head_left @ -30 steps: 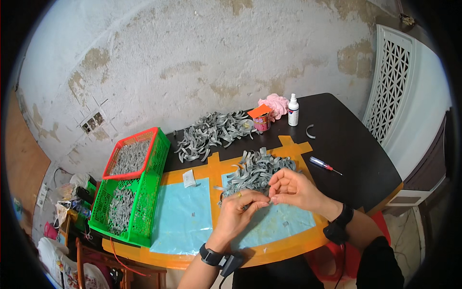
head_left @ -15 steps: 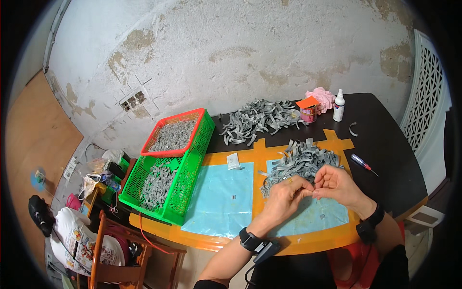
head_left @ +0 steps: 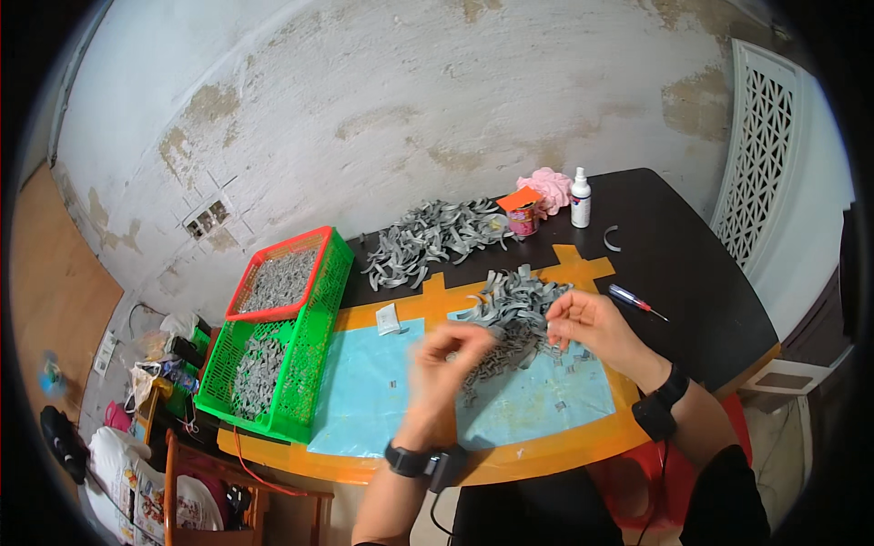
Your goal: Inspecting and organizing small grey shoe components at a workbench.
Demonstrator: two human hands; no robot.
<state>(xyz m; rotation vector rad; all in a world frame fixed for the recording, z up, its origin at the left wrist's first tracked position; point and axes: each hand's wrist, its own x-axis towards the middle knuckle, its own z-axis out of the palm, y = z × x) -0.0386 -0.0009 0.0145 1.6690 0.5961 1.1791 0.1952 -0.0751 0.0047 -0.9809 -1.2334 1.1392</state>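
On the table's near right part lies a pile of curved grey strips (head_left: 517, 302), with smaller grey pieces (head_left: 499, 357) spread in front of it on a blue sheet (head_left: 564, 400). At the pile's right edge my right hand (head_left: 592, 335) is closed, thumb and fingertips drawn together; whatever may be between them is too small to make out. My left hand (head_left: 444, 364) hovers over the taped gap between this sheet and another blue sheet (head_left: 364, 391). Motion smears its fingers, so its grip and any contents stay unclear. Both wrists wear black bands.
A green basket (head_left: 314, 364) with a red basket (head_left: 323, 264) inside stands left, both holding small grey pieces. Behind lie another strip heap (head_left: 437, 238), a can (head_left: 523, 220), pink cloth (head_left: 549, 188) and a white spray bottle (head_left: 581, 200). A screwdriver (head_left: 633, 300) lies right.
My hands, together at the fingertips before, have come apart: the left has swung left, the right stays by the pile. The whole view has shifted, with the table further left in it.
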